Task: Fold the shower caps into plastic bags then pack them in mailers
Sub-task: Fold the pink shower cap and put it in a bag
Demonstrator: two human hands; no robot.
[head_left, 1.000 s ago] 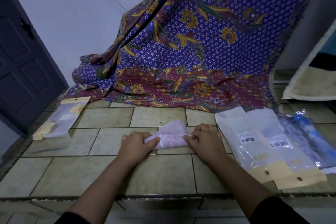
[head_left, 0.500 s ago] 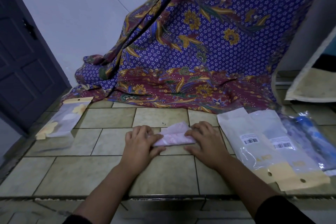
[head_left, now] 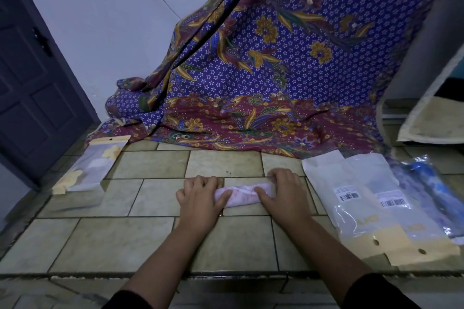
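Observation:
A pale pink shower cap (head_left: 242, 195) lies folded into a narrow strip on the tiled floor (head_left: 125, 241). My left hand (head_left: 199, 195) grips its left end, fingers curled over the far edge and thumb on top. At the right end, my right hand (head_left: 282, 192) holds the strip the same way. Two clear plastic bags (head_left: 351, 198) with barcode labels and tan header cards lie overlapping just right of my right hand.
A bag (head_left: 88, 170) holding a packed cap with yellow flowers lies at the left near a dark door (head_left: 32, 88). A blue item in clear plastic (head_left: 429, 183) lies at the far right. Patterned purple cloth (head_left: 263, 70) drapes behind. The tile ledge's front edge runs below my forearms.
The cap went from a loose raised bundle to a flat narrow strip. Both hands spread apart to its ends and pressed it down onto the tiles.

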